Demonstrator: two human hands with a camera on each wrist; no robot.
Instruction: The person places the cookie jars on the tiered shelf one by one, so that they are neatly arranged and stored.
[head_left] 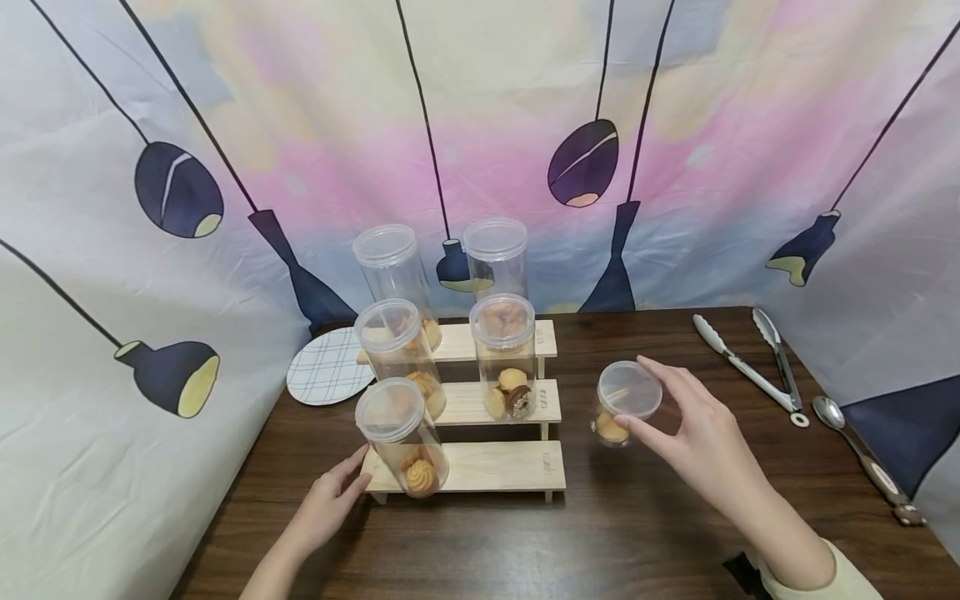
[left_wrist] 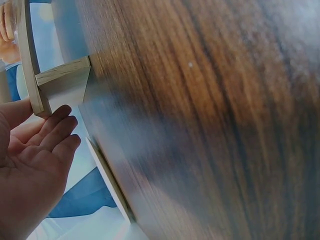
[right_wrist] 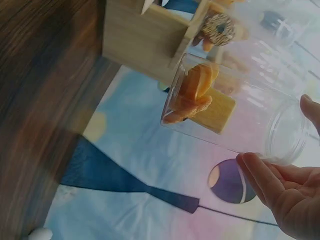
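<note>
In the head view my right hand grips a clear lidded jar near its lid, right of a stepped wooden display stand. The right wrist view shows orange pieces and a yellow block-shaped pastry at the bottom of this jar, above the tabletop. My left hand pinches the left end of the stand's lowest step, thumb on top and fingers beneath. Beside it, on that step, stands a jar with a swirled cookie. Two jars stand on the middle step and two on the top step.
A white plaid round mat lies behind the stand's left side. Metal tongs and a spoon lie at the right of the dark wooden table. A printed cloth hangs behind and along the sides.
</note>
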